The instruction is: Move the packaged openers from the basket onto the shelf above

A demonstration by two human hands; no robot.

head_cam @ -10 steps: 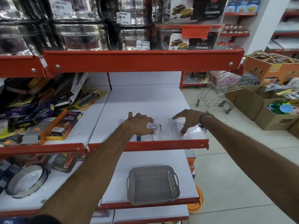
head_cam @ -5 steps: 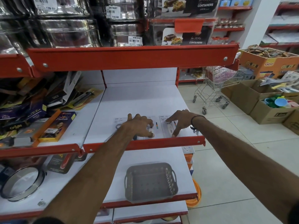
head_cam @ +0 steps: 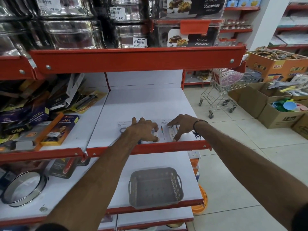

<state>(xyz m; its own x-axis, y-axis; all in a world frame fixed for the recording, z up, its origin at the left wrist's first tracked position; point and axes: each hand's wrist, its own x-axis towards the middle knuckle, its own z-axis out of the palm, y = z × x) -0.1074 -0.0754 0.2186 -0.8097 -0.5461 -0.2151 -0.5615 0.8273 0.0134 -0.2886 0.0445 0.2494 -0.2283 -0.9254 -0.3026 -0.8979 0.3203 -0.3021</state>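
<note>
Our left hand and right hand press flat, fingers spread, squaring the packaged openers along the shelf's six-o'clock edge; the basket sits empty below.

Bright even shop light; glare on steel tins; wide-angle edge bending.

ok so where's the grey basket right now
In the head view, the grey basket sits empty on the lower white shelf, near its front red edge, below both hands and the packaged openers on the shelf above.
</note>
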